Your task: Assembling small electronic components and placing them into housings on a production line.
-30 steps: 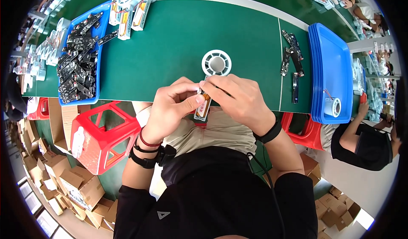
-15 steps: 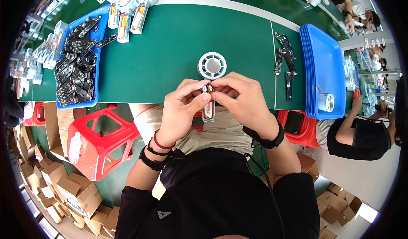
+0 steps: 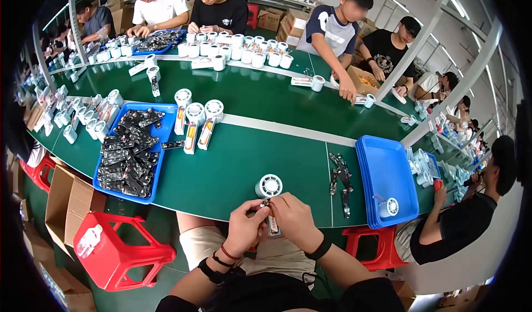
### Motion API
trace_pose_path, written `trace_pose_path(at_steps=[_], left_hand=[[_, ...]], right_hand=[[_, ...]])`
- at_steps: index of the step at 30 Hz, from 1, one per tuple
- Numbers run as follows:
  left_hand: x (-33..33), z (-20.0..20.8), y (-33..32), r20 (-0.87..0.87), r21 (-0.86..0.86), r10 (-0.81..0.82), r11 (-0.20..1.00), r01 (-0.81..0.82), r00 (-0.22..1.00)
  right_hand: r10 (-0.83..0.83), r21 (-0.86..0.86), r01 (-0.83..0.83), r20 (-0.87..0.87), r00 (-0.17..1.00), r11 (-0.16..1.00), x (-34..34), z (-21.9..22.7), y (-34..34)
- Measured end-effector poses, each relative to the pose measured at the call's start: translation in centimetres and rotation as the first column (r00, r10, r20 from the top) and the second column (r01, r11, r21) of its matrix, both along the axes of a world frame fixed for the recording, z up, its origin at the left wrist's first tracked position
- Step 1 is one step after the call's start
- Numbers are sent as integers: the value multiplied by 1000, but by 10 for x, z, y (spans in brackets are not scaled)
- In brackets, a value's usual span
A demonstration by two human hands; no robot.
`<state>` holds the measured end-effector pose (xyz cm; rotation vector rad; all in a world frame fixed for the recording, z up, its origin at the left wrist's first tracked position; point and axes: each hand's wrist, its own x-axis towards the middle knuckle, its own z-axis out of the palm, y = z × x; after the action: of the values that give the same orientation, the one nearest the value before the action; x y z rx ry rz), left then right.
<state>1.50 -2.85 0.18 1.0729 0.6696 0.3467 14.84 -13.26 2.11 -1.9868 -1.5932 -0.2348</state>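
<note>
At the near edge of the table I hold a partly assembled handheld fan between both hands. Its white round fan head (image 3: 270, 185) points away from me, and its open white handle (image 3: 273, 226) shows below my fingers. My left hand (image 3: 245, 226) is closed, thumb and fingers pinching at the neck of the fan. My right hand (image 3: 295, 221) is closed on the same spot from the other side. Something small and dark sits between the fingertips, mostly hidden by them.
To the left, a blue tray (image 3: 158, 180) holds many black circuit boards (image 3: 130, 157); several open fans (image 3: 195, 114) stand beside it. Loose boards (image 3: 342, 173) lie right, before stacked blue trays (image 3: 382, 165) with a small fan (image 3: 388, 206) inside. A co-worker's hand (image 3: 347, 87) reaches across the far table.
My view has tilted up, bringing the far tables and co-workers into sight. Both hands stay at the fan's neck; my right hand now covers more of the handle.
</note>
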Motion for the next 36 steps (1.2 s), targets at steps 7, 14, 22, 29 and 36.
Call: trace_pose_path(at_steps=[7,14,22,29,36], left_hand=[[9,0,-1,70,-22,42,999,-41,997],[-6,-5,16,67,60,-109,993,105,992],[11,-9,6,49,132,24,991,-31,998],[24,4,4,-125,224,-32,973,59,992],[22,20,10,-246,139,-164,970,202,955]], right_hand=[[-117,-194,103,-62,991,976,-5,19,-8],[-207,-221,176,-122,971,959,-13,3,-15],[-131,44,202,-625,770,978,-7,-10,-12],[-251,-75,299,-754,607,951,-1,-7,-3],[-245,-100,265,-762,600,959,3,-12,0]])
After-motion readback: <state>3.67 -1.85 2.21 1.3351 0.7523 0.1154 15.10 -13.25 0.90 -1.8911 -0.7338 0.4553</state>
